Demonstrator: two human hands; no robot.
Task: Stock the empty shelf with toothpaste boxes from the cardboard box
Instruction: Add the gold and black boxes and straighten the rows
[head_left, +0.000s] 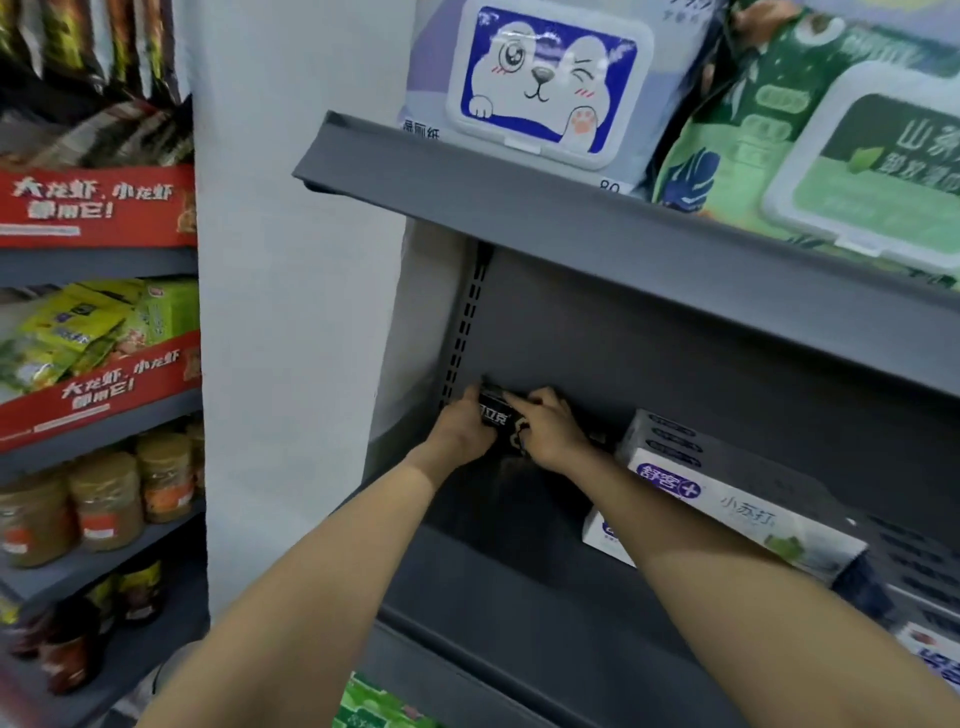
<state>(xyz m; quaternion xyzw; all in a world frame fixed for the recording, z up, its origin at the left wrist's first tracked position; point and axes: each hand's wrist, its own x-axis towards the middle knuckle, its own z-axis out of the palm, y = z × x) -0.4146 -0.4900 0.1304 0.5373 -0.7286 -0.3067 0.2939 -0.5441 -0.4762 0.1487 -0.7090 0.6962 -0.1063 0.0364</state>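
A black toothpaste box (500, 415) with white lettering sits at the back left corner of the grey shelf (519, 561). My left hand (460, 428) holds its left side and my right hand (550, 426) grips its right side, both arms reaching deep into the shelf. To the right lie stacked white toothpaste boxes (722, 499) with purple and green print. The cardboard box is out of view.
The upper shelf (571, 208) overhangs the hands and carries wet-wipe packs (550, 78). A white pillar (291, 338) stands left of the shelf. Further left, racks hold jars (104, 499) and snack bags (78, 332). A green pack (374, 706) shows below.
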